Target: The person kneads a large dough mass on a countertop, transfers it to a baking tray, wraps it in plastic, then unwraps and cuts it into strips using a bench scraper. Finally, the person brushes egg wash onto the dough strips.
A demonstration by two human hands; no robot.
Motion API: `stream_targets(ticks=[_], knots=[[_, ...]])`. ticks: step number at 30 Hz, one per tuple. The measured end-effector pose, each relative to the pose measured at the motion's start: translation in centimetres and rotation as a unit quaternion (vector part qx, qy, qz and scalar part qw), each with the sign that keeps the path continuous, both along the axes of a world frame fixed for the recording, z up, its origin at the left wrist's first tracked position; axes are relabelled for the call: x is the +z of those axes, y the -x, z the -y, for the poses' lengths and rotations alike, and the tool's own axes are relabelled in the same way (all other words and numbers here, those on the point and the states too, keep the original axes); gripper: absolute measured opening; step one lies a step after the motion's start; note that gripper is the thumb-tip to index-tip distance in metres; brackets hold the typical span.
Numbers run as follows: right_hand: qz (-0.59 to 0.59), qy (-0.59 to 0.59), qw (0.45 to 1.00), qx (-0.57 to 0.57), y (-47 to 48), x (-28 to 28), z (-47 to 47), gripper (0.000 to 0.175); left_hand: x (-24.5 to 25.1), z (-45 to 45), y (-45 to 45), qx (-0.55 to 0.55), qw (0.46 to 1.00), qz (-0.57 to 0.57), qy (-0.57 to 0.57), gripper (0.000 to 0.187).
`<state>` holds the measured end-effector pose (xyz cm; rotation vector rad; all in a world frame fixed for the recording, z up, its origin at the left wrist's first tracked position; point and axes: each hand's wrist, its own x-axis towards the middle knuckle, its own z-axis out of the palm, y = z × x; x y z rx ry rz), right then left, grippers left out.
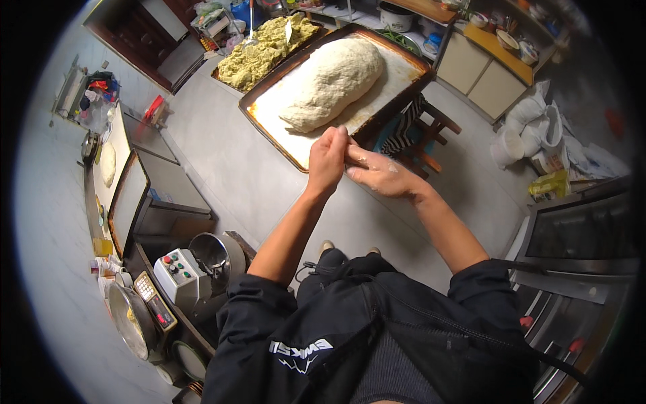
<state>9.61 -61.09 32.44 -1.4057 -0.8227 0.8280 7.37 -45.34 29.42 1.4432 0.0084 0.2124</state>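
My left hand (327, 160) and my right hand (386, 174) meet in front of me, at the near edge of a large baking tray (282, 140). The left hand's fingers are curled in, against the fingers of the right hand. White dough or flour residue sticks to the right hand and wrist. Whether anything small lies between the hands is hidden. On the tray, a big pale mass of dough (333, 83) lies diagonally, apart from both hands. Beyond its far left side is a second tray heaped with a yellow crumbly mixture (267, 50), with utensils stuck in it.
A dark wooden stool (434, 121) stands under the tray's right side. At left, a counter holds another dough piece (108, 164), an empty tray (130, 197), a mixer (181, 278), a scale (155, 300) and a metal bowl (133, 323). White sacks (535, 126) and a dark oven (580, 232) are at right.
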Motion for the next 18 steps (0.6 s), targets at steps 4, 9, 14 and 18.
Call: stream_targets(ticks=[4, 9, 14, 18], knots=[[-0.282, -0.229, 0.932, -0.01, -1.6, -1.0, 2.1, 0.097, -0.5, 0.9, -2.9, -0.041, 0.971, -0.099, 0.215, 0.038], [-0.381, -0.273, 0.881, -0.065, -3.1, -1.0, 3.2, 0.106, -1.6, 3.8, -6.8, 0.04, 0.996, 0.072, -0.037, 0.042], [-0.329, -0.213, 0.907, -0.154, -5.9, -0.3, 2.4, 0.094, -1.1, 8.0, -7.9, 0.125, 0.884, 0.248, -0.375, 0.038], [-0.276, -0.189, 0.927, -0.171, -9.2, -0.8, 1.0, 0.094, -0.9, 8.2, -9.4, 0.12, 0.884, 0.279, -0.355, 0.039]])
